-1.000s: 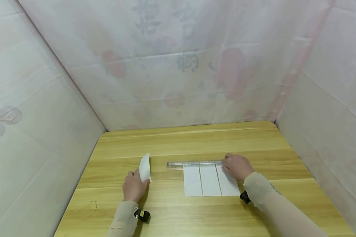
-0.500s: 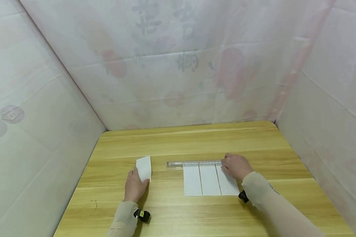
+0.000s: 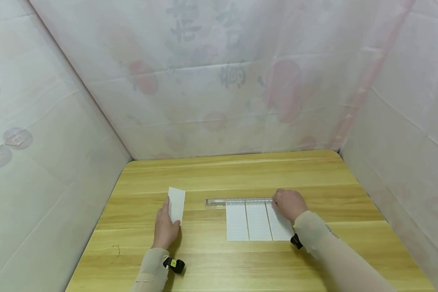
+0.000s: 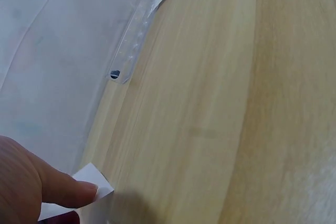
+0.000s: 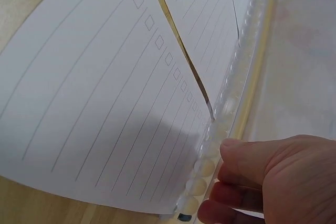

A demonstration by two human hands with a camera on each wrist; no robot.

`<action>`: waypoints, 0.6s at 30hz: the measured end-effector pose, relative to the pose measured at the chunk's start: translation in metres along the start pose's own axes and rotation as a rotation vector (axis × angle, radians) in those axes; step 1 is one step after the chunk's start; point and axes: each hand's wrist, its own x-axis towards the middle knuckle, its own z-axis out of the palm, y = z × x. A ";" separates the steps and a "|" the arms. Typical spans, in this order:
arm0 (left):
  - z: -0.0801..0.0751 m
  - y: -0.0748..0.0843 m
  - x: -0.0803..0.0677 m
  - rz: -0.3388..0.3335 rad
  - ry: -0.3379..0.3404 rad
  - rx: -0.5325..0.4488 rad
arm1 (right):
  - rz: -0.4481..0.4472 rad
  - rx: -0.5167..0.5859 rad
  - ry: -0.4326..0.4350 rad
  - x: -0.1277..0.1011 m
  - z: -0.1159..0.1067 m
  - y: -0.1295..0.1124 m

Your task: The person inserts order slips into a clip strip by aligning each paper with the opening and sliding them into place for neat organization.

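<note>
My left hand (image 3: pixel 166 229) holds a small white paper slip (image 3: pixel 177 204) by its near end, on the left of the wooden table (image 3: pixel 219 174); in the left wrist view a fingertip (image 4: pixel 79 191) lies on the slip's corner (image 4: pixel 94 177). My right hand (image 3: pixel 290 204) grips the right end of a clear plastic ruler (image 3: pixel 237 201). The ruler lies across the far edge of three lined paper strips (image 3: pixel 257 222) set side by side. The right wrist view shows fingers (image 5: pixel 252 166) curled on the ruler (image 5: pixel 231 103) above the lined strips (image 5: pixel 105 87).
White patterned sheeting (image 3: pixel 219 81) walls the table in at the back and on both sides. Bare wood stretches behind the ruler and along the near edge. A small black device (image 3: pixel 175 265) sits at each wrist.
The left hand has turned the slip from standing nearly edge-on to leaning flatter and pointing away, shifting slightly left. The right hand and ruler have stayed put.
</note>
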 end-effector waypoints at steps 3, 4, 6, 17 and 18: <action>-0.001 -0.001 -0.001 0.015 -0.005 0.007 | 0.043 -0.009 -0.017 0.003 -0.003 -0.005; -0.001 -0.001 -0.001 0.019 -0.008 0.011 | 0.057 -0.017 -0.026 0.004 -0.004 -0.007; -0.002 -0.002 -0.001 0.019 -0.014 0.016 | 0.082 -0.038 -0.048 0.006 -0.007 -0.011; -0.006 -0.004 -0.005 0.030 0.004 -0.052 | 0.129 -0.081 -0.059 0.011 -0.006 -0.019; -0.007 -0.002 -0.005 0.029 0.012 -0.060 | 0.130 -0.082 -0.059 0.011 -0.006 -0.020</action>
